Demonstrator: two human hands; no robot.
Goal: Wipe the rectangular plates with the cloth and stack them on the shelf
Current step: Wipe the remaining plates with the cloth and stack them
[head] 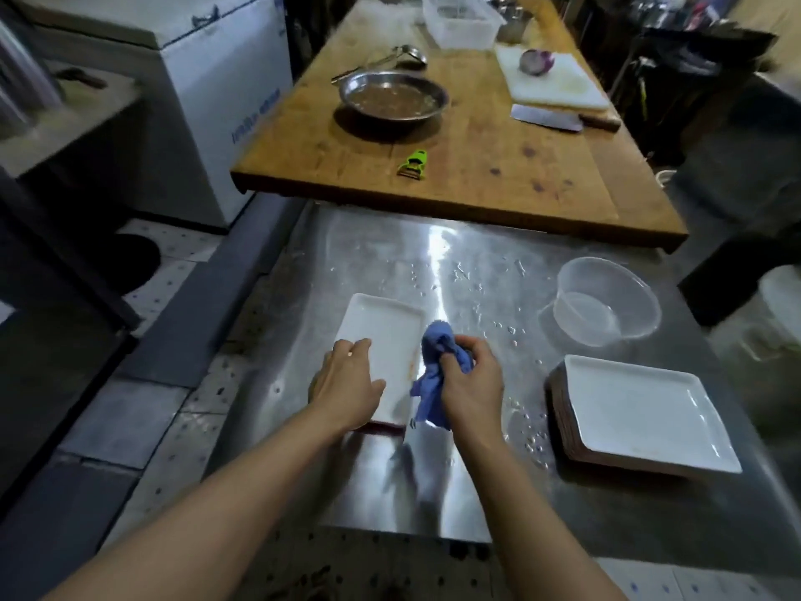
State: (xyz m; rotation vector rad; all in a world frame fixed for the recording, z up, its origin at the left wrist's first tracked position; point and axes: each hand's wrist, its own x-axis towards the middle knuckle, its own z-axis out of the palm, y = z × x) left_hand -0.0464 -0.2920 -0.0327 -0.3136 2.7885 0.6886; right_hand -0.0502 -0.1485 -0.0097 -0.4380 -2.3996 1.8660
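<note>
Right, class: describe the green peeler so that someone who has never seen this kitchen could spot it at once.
Start at the long wooden table beyond the wet steel counter. Near that table's front edge, nearer than the round metal pan, lies the peeler. It is the only bright green thing there, small, and lying alone on bare wood.

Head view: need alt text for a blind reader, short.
A person's left hand rests on a white rectangular plate on a wet steel table while the right hand grips a bunched blue cloth at the plate's right edge. A stack of plates and a clear plastic bowl sit to the right; a wooden table lies beyond.
</note>
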